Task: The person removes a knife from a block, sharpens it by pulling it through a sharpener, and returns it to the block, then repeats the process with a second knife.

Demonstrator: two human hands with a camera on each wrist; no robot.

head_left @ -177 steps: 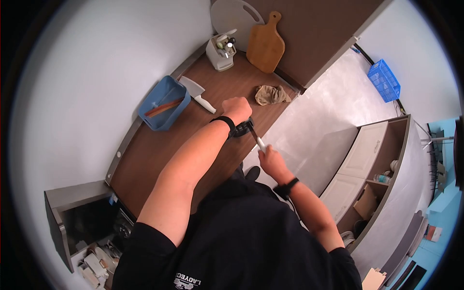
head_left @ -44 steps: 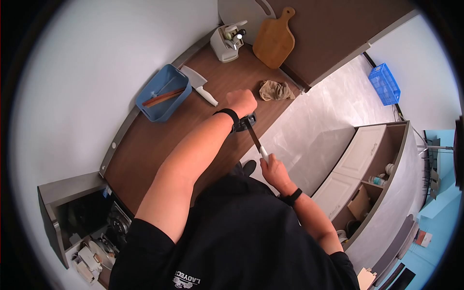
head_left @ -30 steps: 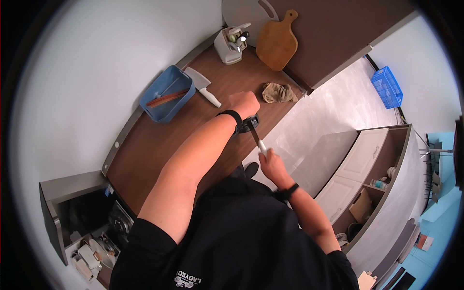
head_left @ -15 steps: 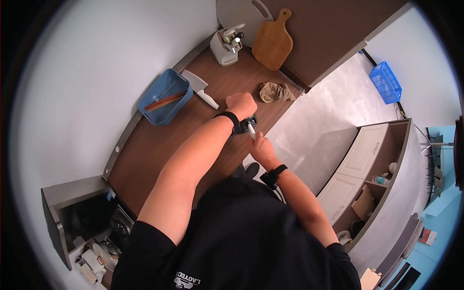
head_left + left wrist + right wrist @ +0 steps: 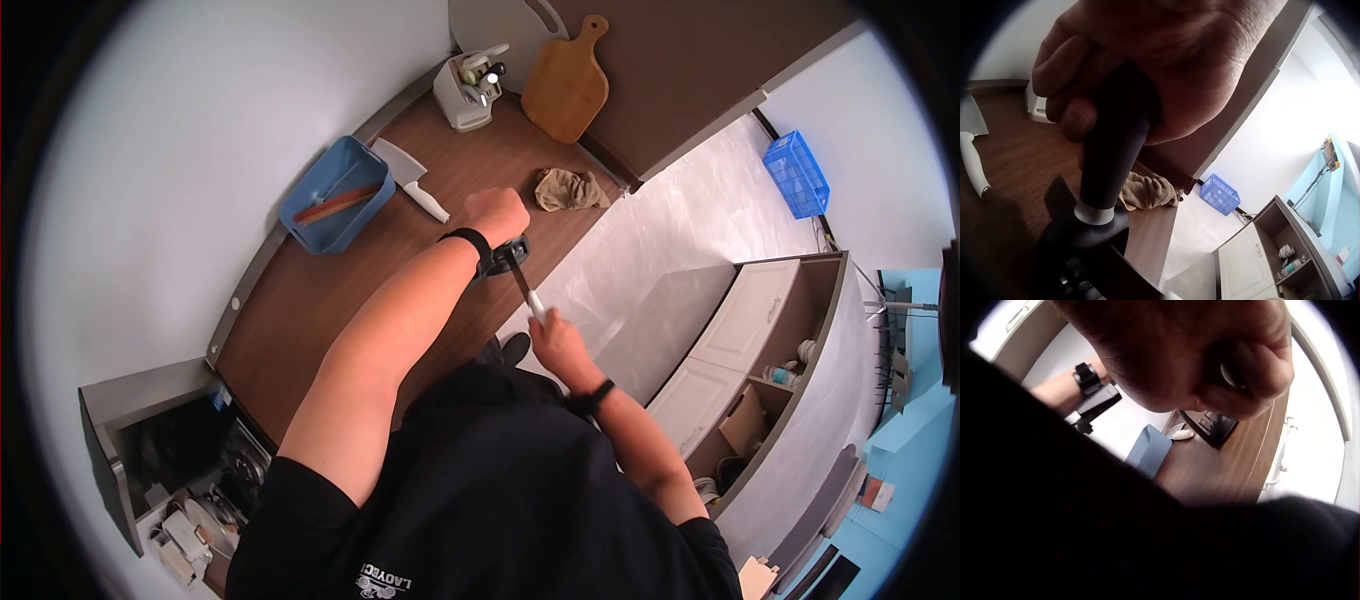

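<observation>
Knife (image 5: pixel 534 300) and black sharpener (image 5: pixel 1107 187) meet between the two sets of fingers: the blade runs from just ahead of the right fingers to the sharpener's body, just below the left fingers. Whether its edge sits fully in a slot cannot be told.

The left hand (image 5: pixel 497 215) has its fingers wrapped round the sharpener's black handle, above the silver collar, with the tool's base below them near the edge of the desk (image 5: pixel 310 300). The right hand (image 5: pixel 562 345) clasps the knife's white handle, its fingers off the desk, past that edge.

Judging by looks, the knife should be light and stiff, its blade thin and unforgiving of a sideways twist. Its smooth handle could turn slippery in a damp palm, so the sure hold is a full wrap round the white part, every finger behind the blade. The sharpener seems hard and rigid, probably light enough to skid, so it is best held by the handle, with steady downward pressure and the fingertips well above the base.

Near the left fingers, on the side away from the right hand, a cleaver (image 5: pixel 400 163) lies beside a blue bin (image 5: pixel 355 225); a crumpled cloth (image 5: pixel 568 190) rests just beyond the left knuckles.
</observation>
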